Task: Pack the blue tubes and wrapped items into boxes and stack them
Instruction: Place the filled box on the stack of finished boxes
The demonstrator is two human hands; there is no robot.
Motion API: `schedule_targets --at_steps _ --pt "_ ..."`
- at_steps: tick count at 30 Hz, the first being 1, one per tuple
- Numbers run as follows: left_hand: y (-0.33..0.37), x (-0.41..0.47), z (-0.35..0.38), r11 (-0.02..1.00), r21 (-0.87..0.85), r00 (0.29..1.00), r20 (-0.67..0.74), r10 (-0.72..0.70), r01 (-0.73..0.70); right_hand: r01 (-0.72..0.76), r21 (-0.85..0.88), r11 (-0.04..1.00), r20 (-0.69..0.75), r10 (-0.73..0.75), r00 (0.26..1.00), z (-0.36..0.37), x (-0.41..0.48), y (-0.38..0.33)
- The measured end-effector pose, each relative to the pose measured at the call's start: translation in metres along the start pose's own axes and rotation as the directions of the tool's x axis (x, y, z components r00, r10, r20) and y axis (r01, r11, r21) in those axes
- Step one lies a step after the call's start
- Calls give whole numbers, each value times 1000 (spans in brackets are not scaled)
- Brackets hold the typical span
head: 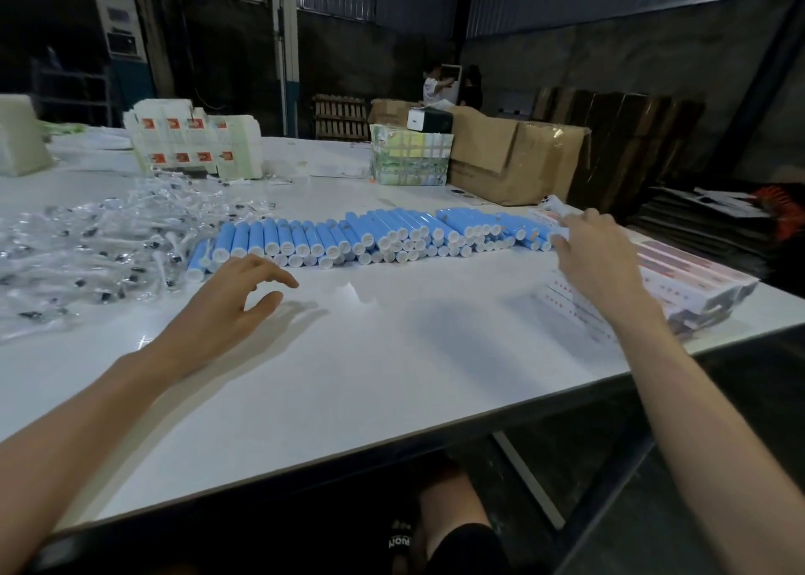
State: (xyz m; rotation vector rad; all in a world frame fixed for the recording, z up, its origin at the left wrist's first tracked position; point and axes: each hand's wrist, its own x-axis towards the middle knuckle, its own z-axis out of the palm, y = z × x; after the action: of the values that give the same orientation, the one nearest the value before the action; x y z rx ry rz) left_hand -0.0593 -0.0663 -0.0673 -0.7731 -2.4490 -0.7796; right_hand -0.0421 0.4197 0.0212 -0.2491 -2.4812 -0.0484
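A long row of blue tubes with white caps lies across the middle of the white table, piled in two or three layers. A heap of clear-wrapped items covers the left side. Flat printed boxes are stacked at the right edge. My left hand hovers just in front of the tubes' left end, fingers loosely spread, holding nothing. My right hand reaches over the flat boxes, its fingertips on the top one near the tubes' right end.
Stacks of white and red packed boxes stand at the back left. A taped bundle and brown cartons sit at the back right. Two people stand far behind. The table's front edge runs diagonally near me.
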Motion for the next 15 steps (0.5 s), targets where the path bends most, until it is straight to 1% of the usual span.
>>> schedule_targets --at_steps 2,4,7,9,12,15 --pt "1 -1 -1 1000 7 1000 -11 -13 13 69 193 979 -23 -66 998 4 4 -46" --pt "4 -2 -3 999 15 998 -36 -45 46 142 352 925 -23 -143 989 8 4 -97" --pt "7 -1 -4 995 5 990 -102 -96 97 269 562 782 -47 -294 955 9 -3 -178" --pt "8 -1 -7 989 2 979 -136 -149 151 318 669 672 -70 -369 927 10 -11 -228" --pt "8 0 -11 974 62 962 -183 -203 217 302 798 522 -72 -415 907 18 -28 -294" --pt "6 -3 -13 951 135 943 -225 -246 280 200 900 388 -24 -413 910 35 -52 -339"
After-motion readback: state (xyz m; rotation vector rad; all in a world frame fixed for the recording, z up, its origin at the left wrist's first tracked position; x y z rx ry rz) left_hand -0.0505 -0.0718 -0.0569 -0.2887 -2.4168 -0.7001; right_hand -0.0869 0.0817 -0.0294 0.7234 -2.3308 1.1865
